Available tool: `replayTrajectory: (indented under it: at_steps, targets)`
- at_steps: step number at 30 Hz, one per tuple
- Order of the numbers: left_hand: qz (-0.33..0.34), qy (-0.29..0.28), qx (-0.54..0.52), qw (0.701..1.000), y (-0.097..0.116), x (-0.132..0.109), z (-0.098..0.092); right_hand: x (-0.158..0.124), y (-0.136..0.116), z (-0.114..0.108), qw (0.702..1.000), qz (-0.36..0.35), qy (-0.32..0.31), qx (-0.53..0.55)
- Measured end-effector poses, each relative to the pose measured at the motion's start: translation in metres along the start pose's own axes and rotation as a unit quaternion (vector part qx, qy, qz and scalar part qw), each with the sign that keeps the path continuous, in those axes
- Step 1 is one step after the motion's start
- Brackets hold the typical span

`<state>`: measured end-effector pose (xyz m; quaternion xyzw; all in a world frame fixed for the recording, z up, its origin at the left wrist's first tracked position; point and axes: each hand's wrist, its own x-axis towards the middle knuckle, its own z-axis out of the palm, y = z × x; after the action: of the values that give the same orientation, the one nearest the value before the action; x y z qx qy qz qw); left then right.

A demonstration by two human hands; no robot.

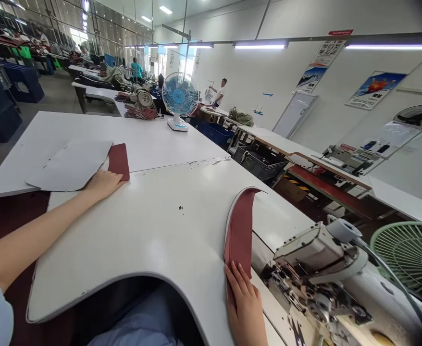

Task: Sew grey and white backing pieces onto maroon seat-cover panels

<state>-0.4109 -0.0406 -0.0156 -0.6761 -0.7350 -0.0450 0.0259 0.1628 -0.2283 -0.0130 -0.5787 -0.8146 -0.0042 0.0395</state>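
Note:
My left hand (105, 184) reaches far out to the left and rests on a dark red fabric piece (119, 160) that lies under a grey pattern sheet (70, 163) on the white table (153, 221). My right hand (245, 305) lies flat, fingers together, on the near end of a curved dark red fabric strip (240, 230). That strip runs along the table beside the sewing machine (319, 278). Whether the left hand grips its fabric or only presses on it cannot be told.
A small blue desk fan (179, 98) stands at the far end of the table. A green floor fan (411, 254) is at the right. Other work tables, blue bins (214, 133) and several people fill the hall behind.

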Motion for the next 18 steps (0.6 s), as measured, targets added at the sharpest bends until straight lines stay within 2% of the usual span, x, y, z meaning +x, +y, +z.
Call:
replayTrajectory:
  at_steps: [3,7,10,12,14,15,16,18]
  targets:
    - [0.014,0.004,-0.021,1.0,0.0,-0.002,-0.014,0.0,-0.004,-0.004,1.0,0.008,-0.007,0.006]
    - [-0.01,0.024,-0.067,0.997,-0.008,-0.006,-0.027,-0.001,-0.005,-0.004,1.0,0.012,-0.009,0.015]
    - [-0.049,0.083,-0.079,0.992,-0.009,-0.003,-0.041,0.0,-0.004,-0.002,1.0,0.014,-0.012,0.024]
    - [-0.065,0.146,-0.082,0.984,0.0,0.005,-0.057,0.0,-0.003,-0.001,0.999,0.012,-0.014,0.034]
    - [-0.044,0.21,-0.089,0.973,0.024,0.018,-0.077,0.002,-0.002,-0.001,0.999,0.013,-0.019,0.044]
    - [-0.011,0.229,-0.096,0.969,0.044,0.025,-0.086,0.003,-0.002,-0.002,0.998,0.014,-0.023,0.049]
    - [0.041,0.252,-0.109,0.961,0.07,0.032,-0.094,0.005,-0.003,-0.003,0.998,0.014,-0.027,0.053]
    - [0.176,0.241,-0.137,0.945,0.138,0.041,-0.101,0.008,-0.004,-0.008,0.997,0.012,-0.036,0.065]
